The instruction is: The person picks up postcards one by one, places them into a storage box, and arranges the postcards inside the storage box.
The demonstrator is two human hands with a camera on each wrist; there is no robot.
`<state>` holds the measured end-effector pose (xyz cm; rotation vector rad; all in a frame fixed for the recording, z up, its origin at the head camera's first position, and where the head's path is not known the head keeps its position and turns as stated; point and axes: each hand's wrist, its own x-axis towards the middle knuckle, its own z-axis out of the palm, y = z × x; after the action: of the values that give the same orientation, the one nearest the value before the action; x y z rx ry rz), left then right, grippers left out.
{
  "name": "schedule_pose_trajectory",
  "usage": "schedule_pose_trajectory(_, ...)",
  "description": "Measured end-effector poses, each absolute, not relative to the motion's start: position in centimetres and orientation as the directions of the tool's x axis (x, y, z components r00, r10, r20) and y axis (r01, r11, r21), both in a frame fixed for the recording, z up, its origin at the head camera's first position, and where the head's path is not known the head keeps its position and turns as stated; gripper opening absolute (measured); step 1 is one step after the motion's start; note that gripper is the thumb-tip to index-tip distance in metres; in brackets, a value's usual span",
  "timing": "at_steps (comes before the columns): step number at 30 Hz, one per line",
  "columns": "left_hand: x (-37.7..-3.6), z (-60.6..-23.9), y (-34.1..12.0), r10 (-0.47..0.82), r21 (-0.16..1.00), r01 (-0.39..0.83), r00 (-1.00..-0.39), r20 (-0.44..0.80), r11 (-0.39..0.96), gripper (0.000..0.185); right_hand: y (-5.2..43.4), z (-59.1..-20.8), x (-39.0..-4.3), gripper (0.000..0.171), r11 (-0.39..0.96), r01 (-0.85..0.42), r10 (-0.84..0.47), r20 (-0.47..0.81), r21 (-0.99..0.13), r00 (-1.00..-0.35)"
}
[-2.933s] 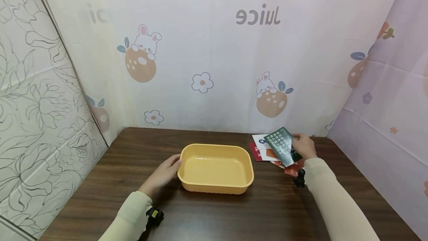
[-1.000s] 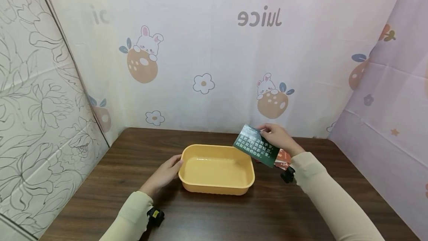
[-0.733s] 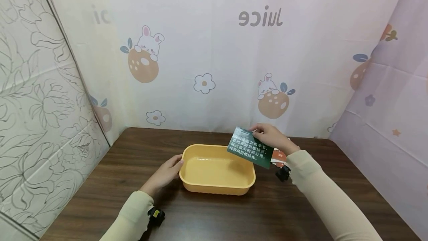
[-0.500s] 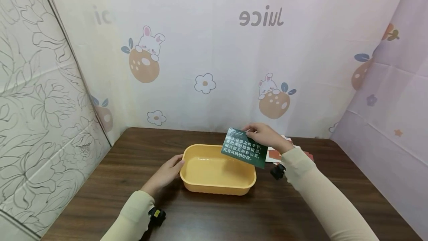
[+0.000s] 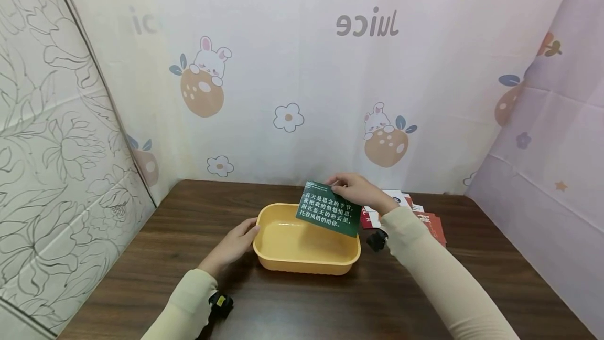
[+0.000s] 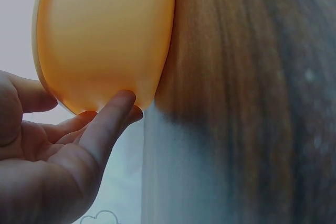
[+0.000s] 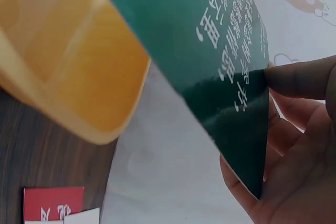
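Note:
A dark green card [image 5: 327, 209] with white printed writing is held by its upper edge in my right hand [image 5: 356, 191], thumb on the printed face and fingers behind. It slants above the right rear part of a yellow plastic basin [image 5: 306, 266]. In the right wrist view the green card [image 7: 210, 77] hangs over the basin's edge, apart from the floor of the basin. My left hand [image 5: 231, 245] grips the basin's left end. In the left wrist view its thumb [image 6: 37, 97] meets the rim and the fingers lie against the outer wall.
Several red and white cards [image 5: 430, 223] lie loosely overlapped on the brown wooden table [image 5: 302, 308], to the right of the basin and partly under my right forearm. A patterned cloth [image 5: 283, 156] hangs behind the table's back edge.
My right hand has lifted the green card from the pile and carried it left until it overhangs the basin. My left hand and the basin have stayed in place.

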<state>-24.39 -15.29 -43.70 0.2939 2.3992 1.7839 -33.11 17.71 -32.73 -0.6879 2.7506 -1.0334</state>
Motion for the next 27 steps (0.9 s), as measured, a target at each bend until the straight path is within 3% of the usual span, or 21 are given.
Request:
schedule_pose_trajectory(12,-24.5,-43.8,-15.2,0.224,0.956,0.069,-0.975,0.003,0.287,0.047,16.5,-33.1,-33.7,0.025,0.609,-0.363,-0.536,-0.028,-0.706,-0.844)
schedule_pose_trajectory(27,-24.3,-43.7,-15.2,0.224,0.957,0.068,-0.975,0.003,0.283,0.047,14.7,-34.3,-34.8,0.023,0.592,-0.31,-0.65,-0.214,-0.744,-0.729)
